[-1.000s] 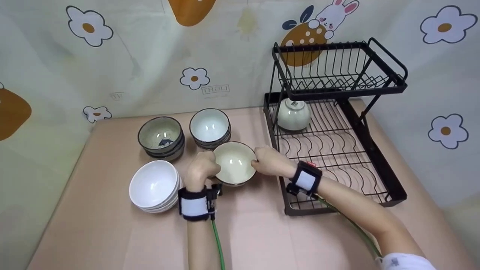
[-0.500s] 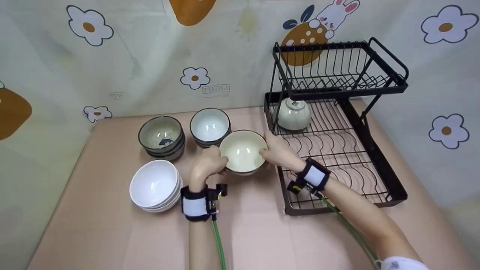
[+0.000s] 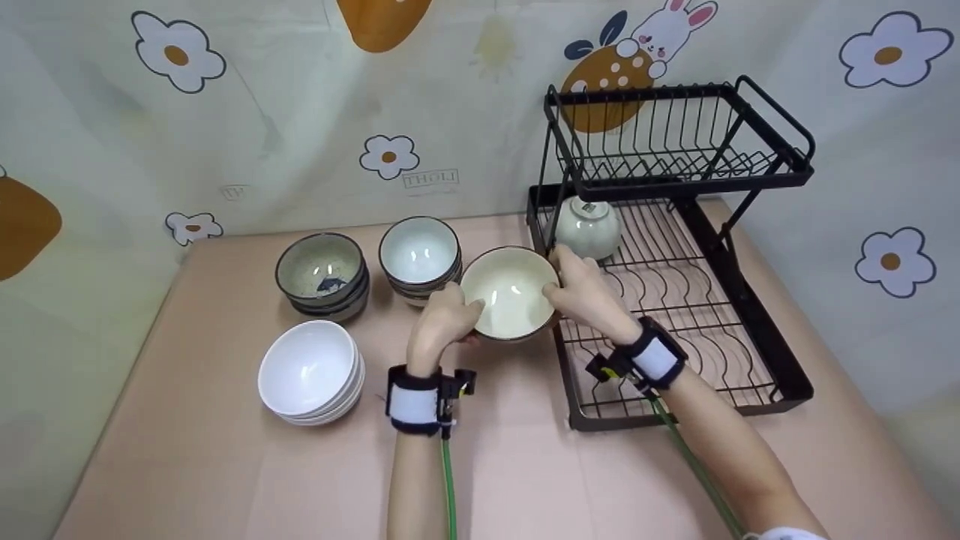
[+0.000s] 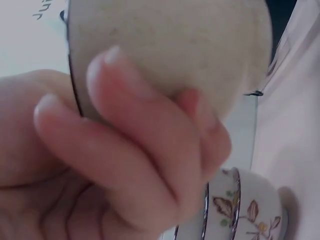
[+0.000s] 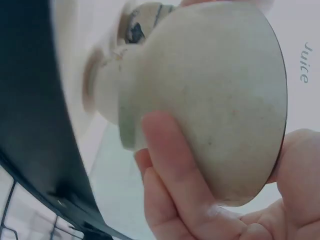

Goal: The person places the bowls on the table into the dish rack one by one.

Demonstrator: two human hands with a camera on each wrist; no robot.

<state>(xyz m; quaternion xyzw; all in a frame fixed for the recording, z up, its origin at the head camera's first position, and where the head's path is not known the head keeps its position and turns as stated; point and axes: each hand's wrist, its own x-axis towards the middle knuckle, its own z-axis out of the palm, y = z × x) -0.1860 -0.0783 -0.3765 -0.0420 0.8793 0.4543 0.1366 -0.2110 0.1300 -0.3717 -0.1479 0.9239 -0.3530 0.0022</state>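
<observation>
While both hands grip it by the rim, the left hand [image 3: 442, 321] on its left side and the right hand [image 3: 589, 292] on its right with fingers curled under the outer wall, the cream bowl [image 3: 510, 292] hangs upright above the bench [image 3: 210, 450], right at the front left edge of the black dish rack [image 3: 757, 330]. Behind it on the rack's lower tier lies an upturned pale bowl [image 3: 589, 229], and to its left stand a stack of light blue bowls [image 3: 418, 253], a stack of speckled dark-rimmed bowls [image 3: 321, 274] and a stack of white bowls [image 3: 309, 371]
</observation>
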